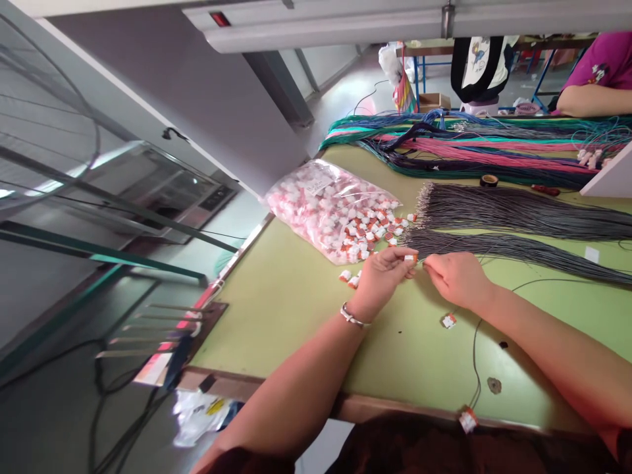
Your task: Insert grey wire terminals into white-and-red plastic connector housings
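My left hand (pixel 383 271), with a bracelet at the wrist, pinches a small orange and white plastic connector (pixel 410 258) between thumb and fingers. Just to its right, my right hand (pixel 459 278) is closed on the end of a thin grey wire, close to the connector; whether the tip sits inside it I cannot tell. Below my right hand lies another connector (pixel 448 320) on the green tabletop (pixel 291 309). A further connector (pixel 467 419) with grey wires attached rests at the front edge. Several loose connectors (pixel 345 276) lie left of my left hand.
A clear plastic bag (pixel 316 204) of connectors spills open behind my hands. Bundles of grey wires (pixel 513 210) spread to the right, with coloured wires (pixel 474 148) behind. A tape roll (pixel 488 180) lies between. Metal prongs (pixel 148 332) jut from the left edge. A person's arm (pixel 595 101) shows far right.
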Demonstrator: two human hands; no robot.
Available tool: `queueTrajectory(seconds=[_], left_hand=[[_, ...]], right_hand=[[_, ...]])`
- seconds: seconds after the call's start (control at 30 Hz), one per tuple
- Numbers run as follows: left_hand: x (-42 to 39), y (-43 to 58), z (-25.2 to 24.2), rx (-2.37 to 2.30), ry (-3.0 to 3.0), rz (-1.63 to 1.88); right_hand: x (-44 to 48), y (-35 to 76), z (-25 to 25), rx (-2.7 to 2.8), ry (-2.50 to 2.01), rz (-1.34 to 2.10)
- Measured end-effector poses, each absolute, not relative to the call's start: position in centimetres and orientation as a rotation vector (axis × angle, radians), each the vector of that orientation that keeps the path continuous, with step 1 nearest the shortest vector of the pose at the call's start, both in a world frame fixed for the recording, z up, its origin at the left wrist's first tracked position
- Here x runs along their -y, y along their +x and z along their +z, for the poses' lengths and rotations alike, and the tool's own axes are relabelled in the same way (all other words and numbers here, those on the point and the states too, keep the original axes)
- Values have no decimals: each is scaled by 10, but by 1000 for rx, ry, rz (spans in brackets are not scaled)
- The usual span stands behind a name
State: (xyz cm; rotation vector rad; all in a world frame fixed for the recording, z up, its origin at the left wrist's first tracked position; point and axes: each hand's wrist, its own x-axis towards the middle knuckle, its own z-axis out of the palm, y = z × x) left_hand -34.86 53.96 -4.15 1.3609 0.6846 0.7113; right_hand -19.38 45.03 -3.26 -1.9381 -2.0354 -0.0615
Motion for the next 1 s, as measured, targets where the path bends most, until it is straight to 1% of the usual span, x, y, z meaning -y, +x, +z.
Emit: queueTrajectory(seconds=[0.17, 0.37, 0.47, 0.57, 0.73, 0.8, 0.83, 0.9, 1.0], left_hand=[[-538, -348, -42, -662, 1389, 703], [-541, -347, -50, -574, 1267, 660], [-541, -347, -49, -609, 1250, 656], [-540, -348, -45, -631, 1297, 649], [-539, -349, -37, -618, 1623, 746], [-540, -349, -35, -585, 1796, 826], [-541, -349, -35, -579, 1829, 846], [-542, -349, -38, -596, 1744, 793], [-545, -350, -42, -635, 1420, 648]], right_hand=[[-447, -198, -32, 1920, -1956, -109], [-448, -190, -33, 1938, -1917, -288], [-448, -193, -32, 1952, -1881, -265], [-449, -196, -31, 1853, -1889, -54], [-453, -196, -30, 1534, -1725, 530], [-454, -195, -30, 1450, -1697, 668], [-454, -195, -29, 1452, -1716, 681], [-453, -194, -27, 1549, -1810, 526], [-451, -194, -25, 1810, -1868, -66]])
